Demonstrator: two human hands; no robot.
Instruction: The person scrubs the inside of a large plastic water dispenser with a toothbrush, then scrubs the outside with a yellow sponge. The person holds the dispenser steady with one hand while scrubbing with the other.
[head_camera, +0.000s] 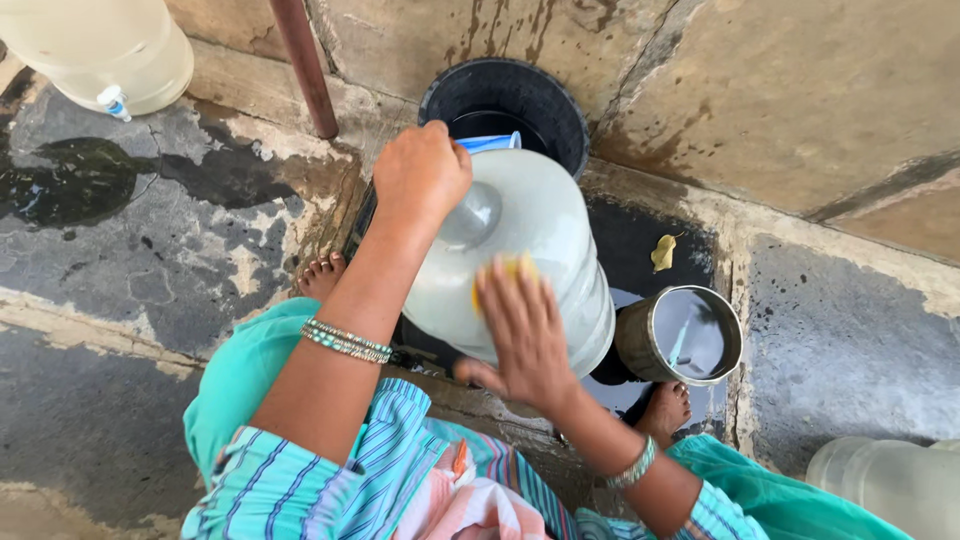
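Note:
A large translucent white water jug (545, 240) stands tilted between my knees, its neck pointing toward the wall. My left hand (420, 172) is closed around the jug's neck. My right hand (520, 325) presses a yellow scrub pad (508, 270) flat against the jug's side, fingers spread over it. A light blue edge (490, 142), perhaps a cap or scoop, shows just past my left hand.
A black bucket (560, 100) of water stands against the wall behind the jug. A steel pot (640, 345) with a blue handle inside sits at the right by my foot. More translucent jugs rest at top left (100, 45) and bottom right (890, 480). The stone floor is wet.

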